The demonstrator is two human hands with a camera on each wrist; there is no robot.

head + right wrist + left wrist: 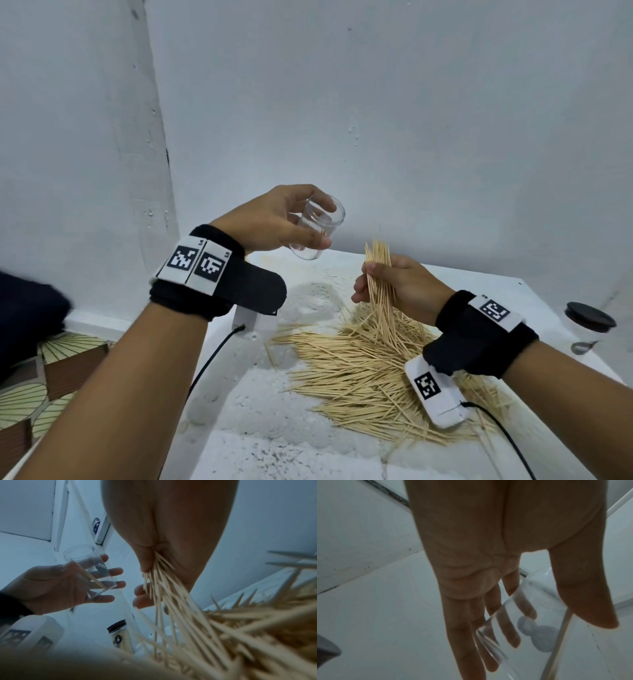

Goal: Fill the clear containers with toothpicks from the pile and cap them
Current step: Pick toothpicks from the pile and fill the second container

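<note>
Clear container (317,229), uncapped, tilted w/ its mouth up and away, is held off the table (534,294) in the left hand (274,219) – thumb one side, fingers curled round the other. Just right of it the right hand (394,284) pinches a bundle of toothpicks (378,270), tips up, lower ends trailing into the pile (359,370) below. Far right of that hand: a capped container (587,325) w/ dark lid.
</note>
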